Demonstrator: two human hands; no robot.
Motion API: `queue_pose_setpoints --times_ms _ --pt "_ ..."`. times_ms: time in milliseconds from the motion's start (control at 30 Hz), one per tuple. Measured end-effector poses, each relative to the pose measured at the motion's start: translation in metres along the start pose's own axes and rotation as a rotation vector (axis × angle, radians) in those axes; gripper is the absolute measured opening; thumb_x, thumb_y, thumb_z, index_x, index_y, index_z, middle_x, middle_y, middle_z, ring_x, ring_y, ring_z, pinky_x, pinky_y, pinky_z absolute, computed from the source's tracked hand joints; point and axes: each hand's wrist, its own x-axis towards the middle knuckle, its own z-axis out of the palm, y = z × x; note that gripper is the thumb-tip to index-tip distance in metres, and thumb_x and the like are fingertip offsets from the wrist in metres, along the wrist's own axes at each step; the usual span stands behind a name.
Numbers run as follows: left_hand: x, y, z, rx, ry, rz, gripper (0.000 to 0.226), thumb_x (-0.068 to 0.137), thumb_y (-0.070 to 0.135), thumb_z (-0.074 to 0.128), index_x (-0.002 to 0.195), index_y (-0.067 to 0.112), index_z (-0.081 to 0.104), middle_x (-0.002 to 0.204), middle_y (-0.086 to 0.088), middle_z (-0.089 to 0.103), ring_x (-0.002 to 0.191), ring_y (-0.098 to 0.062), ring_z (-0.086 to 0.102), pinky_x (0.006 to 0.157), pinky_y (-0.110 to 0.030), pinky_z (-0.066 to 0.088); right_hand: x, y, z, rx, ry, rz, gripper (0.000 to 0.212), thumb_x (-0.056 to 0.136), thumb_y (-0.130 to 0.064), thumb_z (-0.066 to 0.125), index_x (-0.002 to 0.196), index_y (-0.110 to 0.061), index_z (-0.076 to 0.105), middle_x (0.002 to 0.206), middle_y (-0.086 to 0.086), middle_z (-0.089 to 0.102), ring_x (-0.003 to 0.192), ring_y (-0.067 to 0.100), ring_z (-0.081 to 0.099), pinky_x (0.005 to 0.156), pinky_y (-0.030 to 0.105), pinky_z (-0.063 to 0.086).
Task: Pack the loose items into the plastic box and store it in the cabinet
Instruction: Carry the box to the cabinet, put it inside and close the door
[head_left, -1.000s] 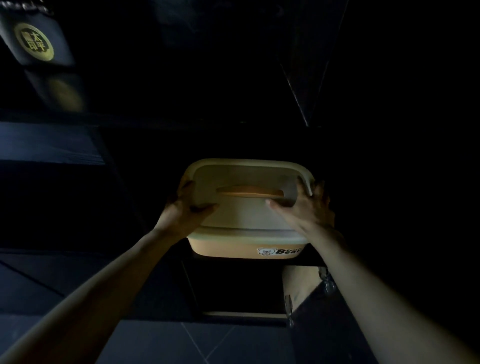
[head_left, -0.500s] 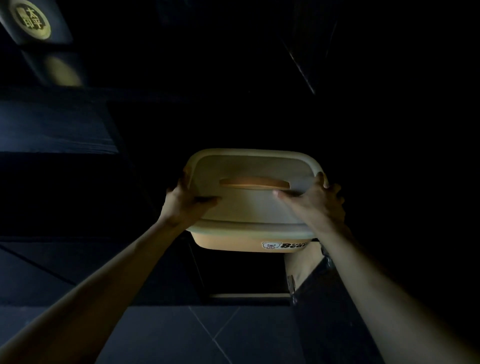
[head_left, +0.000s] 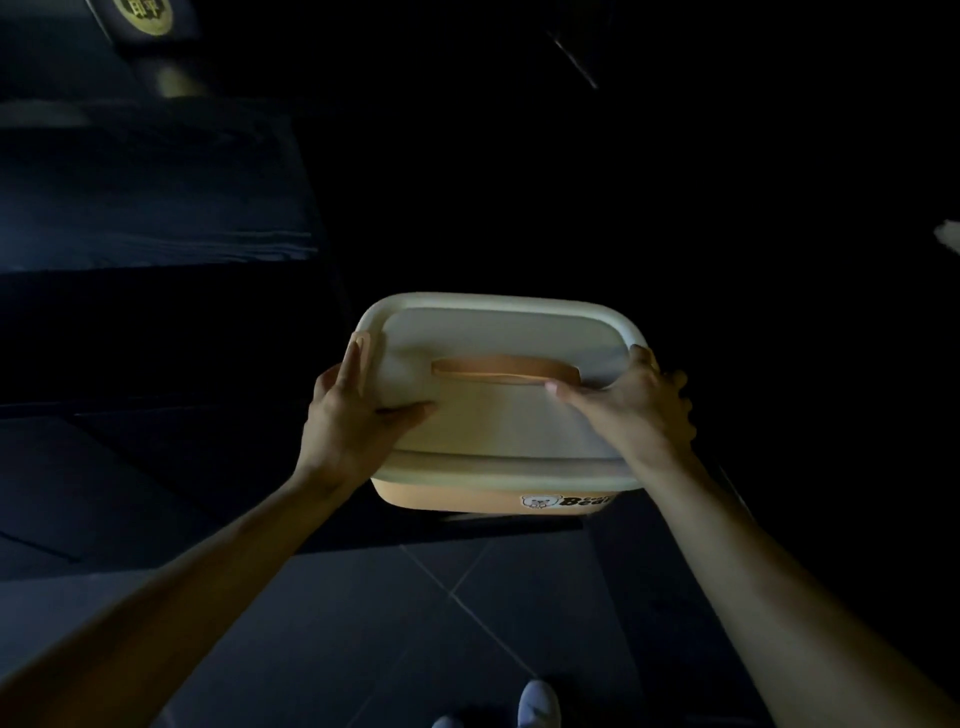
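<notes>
The scene is very dark. The plastic box (head_left: 498, 421) has a cream lid with a tan handle strip and an orange body bearing a bear logo. It is closed, so its contents are hidden. My left hand (head_left: 353, 421) grips its left side, thumb lying across the lid. My right hand (head_left: 631, 405) grips its right side, thumb reaching to the handle's end. Both arms stretch forward, holding the box in front of a black space where no cabinet detail shows.
Dark floor tiles (head_left: 415, 597) lie below the box, and the tips of my shoes (head_left: 537, 704) show at the bottom edge. A dark ribbed surface (head_left: 156, 208) is at the left, with a round yellow emblem (head_left: 143, 15) at the top left.
The view has tilted down: the floor and my shoes have come into sight. The box stays held in both hands and now sits lower over the tiles.
</notes>
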Motion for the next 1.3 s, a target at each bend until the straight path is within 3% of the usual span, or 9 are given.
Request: queue_pose_setpoints --times_ms 267,533,733,900,1033,1167,1300 --pt "-0.076 -0.020 0.018 0.012 -0.018 0.010 0.102 0.065 0.050 0.073 0.145 0.036 0.011 0.139 -0.008 0.034 0.120 -0.029 0.041 0.089 -0.040 0.043 -0.056 0.060 0.006 0.021 -0.085 0.023 0.101 0.055 -0.070 0.070 0.135 -0.020 0.033 0.130 0.021 0.039 0.116 0.043 0.042 0.089 0.055 0.043" --pt "-0.081 -0.053 0.089 0.000 -0.067 -0.022 0.103 0.065 0.047 0.076 0.144 0.040 0.010 0.139 -0.009 0.034 0.117 -0.030 0.043 0.089 -0.044 0.045 -0.031 0.113 0.049 0.014 -0.161 0.079 0.100 0.055 -0.069 0.071 0.136 -0.024 0.031 0.131 0.019 0.038 0.116 0.040 0.043 0.089 0.053 0.044" --pt "-0.052 -0.108 0.154 -0.047 -0.082 -0.015 0.105 0.067 0.037 0.078 0.145 0.037 0.007 0.141 -0.011 0.032 0.115 -0.028 0.043 0.085 -0.041 0.045 0.022 0.137 0.120 0.044 -0.190 0.104 0.095 0.059 -0.068 0.069 0.136 -0.027 0.032 0.128 0.015 0.045 0.113 0.035 0.048 0.088 0.047 0.046" --pt "-0.011 -0.158 0.212 -0.067 -0.063 -0.043 0.103 0.066 0.036 0.078 0.145 0.035 0.011 0.141 -0.009 0.031 0.112 -0.018 0.038 0.081 -0.029 0.042 0.070 0.154 0.198 0.105 -0.167 0.114 0.085 0.062 -0.062 0.071 0.131 -0.025 0.039 0.126 0.013 0.051 0.112 0.032 0.051 0.088 0.041 0.046" --pt "0.022 -0.191 0.250 -0.066 -0.052 -0.011 0.100 0.066 0.036 0.078 0.145 0.036 0.015 0.138 -0.007 0.034 0.107 -0.013 0.036 0.082 -0.029 0.043 0.109 0.163 0.256 0.173 -0.191 0.123 0.081 0.065 -0.060 0.070 0.130 -0.025 0.038 0.126 0.012 0.051 0.110 0.030 0.052 0.088 0.041 0.045" --pt "0.054 -0.227 0.297 -0.063 -0.035 -0.003 0.091 0.065 0.034 0.080 0.140 0.035 0.028 0.138 -0.012 0.035 0.111 -0.023 0.045 0.083 -0.034 0.048 0.152 0.174 0.311 0.205 -0.151 0.082 0.084 0.064 -0.060 0.071 0.132 -0.022 0.039 0.131 0.010 0.050 0.115 0.029 0.050 0.090 0.040 0.043" --pt "0.079 -0.270 0.354 -0.047 0.006 -0.031 0.083 0.063 0.038 0.081 0.135 0.028 0.040 0.135 -0.012 0.037 0.108 -0.026 0.048 0.080 -0.029 0.046 0.188 0.195 0.367 0.159 -0.118 0.055 0.082 0.064 -0.063 0.069 0.131 -0.025 0.040 0.130 0.012 0.049 0.116 0.032 0.049 0.091 0.047 0.045"
